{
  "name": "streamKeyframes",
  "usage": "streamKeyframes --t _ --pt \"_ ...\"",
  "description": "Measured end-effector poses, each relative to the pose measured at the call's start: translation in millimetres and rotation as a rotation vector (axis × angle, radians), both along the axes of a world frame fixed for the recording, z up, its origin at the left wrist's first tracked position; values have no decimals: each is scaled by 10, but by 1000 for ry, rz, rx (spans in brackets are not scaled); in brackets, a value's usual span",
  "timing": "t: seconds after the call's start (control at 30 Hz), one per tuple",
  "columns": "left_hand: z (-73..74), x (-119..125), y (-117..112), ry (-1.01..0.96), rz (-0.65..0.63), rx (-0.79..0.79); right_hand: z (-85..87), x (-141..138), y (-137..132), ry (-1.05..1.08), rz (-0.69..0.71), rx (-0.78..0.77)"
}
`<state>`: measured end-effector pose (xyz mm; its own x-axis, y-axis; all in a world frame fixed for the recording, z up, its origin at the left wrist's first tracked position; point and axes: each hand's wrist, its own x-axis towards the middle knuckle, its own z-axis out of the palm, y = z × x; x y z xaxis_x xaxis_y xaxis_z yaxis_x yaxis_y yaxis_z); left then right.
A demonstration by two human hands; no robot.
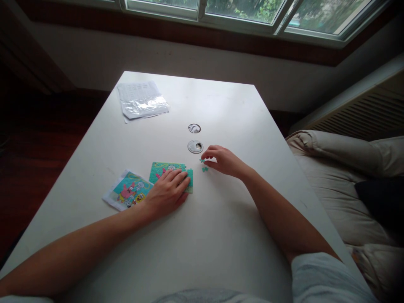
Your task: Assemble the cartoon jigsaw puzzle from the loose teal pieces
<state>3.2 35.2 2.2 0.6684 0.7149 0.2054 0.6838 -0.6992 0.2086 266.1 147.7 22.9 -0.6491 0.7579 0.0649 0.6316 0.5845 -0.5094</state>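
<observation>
A small teal cartoon jigsaw puzzle [167, 167] lies assembled on the white table [202, 235]. My left hand [167, 191] rests flat on its lower half, fingers stretched out and pressing it. My right hand [222, 160] is just right of the puzzle, its fingertips pinched on a small teal puzzle piece [202, 160]. Another loose teal piece [205, 169] lies on the table right below those fingers. A printed cartoon reference picture [126, 192] lies left of the puzzle, beside my left wrist.
Two round metal cable ports [195, 146] sit in the table behind the puzzle. A clear plastic bag with paper [142, 101] lies at the far left. A padded beige seat [347, 185] stands at the right; a window runs along the back wall.
</observation>
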Motion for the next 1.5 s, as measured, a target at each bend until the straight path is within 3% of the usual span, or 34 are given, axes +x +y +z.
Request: streamKeyframes --t 0.1,0.87,1.2,1.3,1.5 --pt "8 -1 1 10 13 -1 84 8 -51 -117 96 0" --pt "-9 -14 -4 16 19 -4 61 -185 -223 -319 105 172" --pt "4 -4 -1 -3 17 5 -20 -237 -210 -35 69 -54" --pt "8 3 -4 7 6 4 -66 -288 -225 153 4 -180" --pt "-5 12 -15 15 -52 27 -229 -460 -273 439 -201 -287"
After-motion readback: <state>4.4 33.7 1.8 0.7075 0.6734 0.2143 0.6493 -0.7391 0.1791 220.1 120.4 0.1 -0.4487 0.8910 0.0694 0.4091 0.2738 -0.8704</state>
